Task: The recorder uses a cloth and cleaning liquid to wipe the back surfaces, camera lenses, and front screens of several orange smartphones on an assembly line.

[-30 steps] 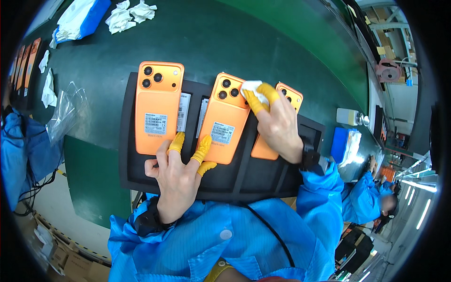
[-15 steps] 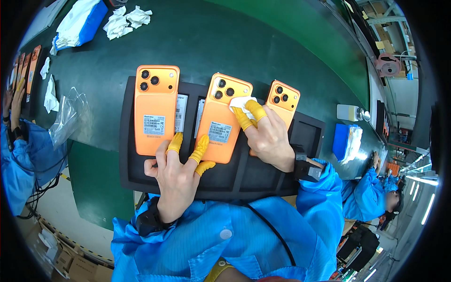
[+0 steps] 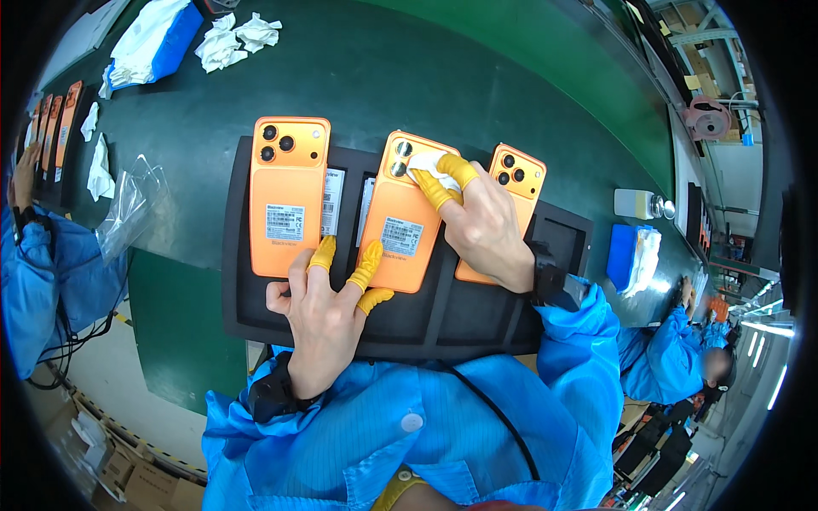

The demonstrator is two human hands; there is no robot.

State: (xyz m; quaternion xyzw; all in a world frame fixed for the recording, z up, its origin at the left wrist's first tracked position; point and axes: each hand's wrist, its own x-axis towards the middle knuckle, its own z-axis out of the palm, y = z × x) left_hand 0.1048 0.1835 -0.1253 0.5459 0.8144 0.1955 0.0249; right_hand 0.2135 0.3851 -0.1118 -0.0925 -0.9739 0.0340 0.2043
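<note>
Three orange phones lie backs up across a black tray: a left phone, a middle phone and a right phone. My right hand, with yellow finger cots, pinches a white wipe against the middle phone's back, beside its camera lenses. With the index finger and thumb, my left hand holds the lower left corner of that phone. Its other fingers extend toward the left phone's bottom edge. A printed label shows on the middle phone. The right hand hides part of the right phone.
Crumpled wipes and a blue box of wipes lie at the far left, above a clear plastic bag. On the right stand a bottle and another blue box. Co-workers sit on both sides.
My right hand has moved the wipe slightly up and left, to beside the middle phone's lenses. My left hand keeps its place at the lower corner.
</note>
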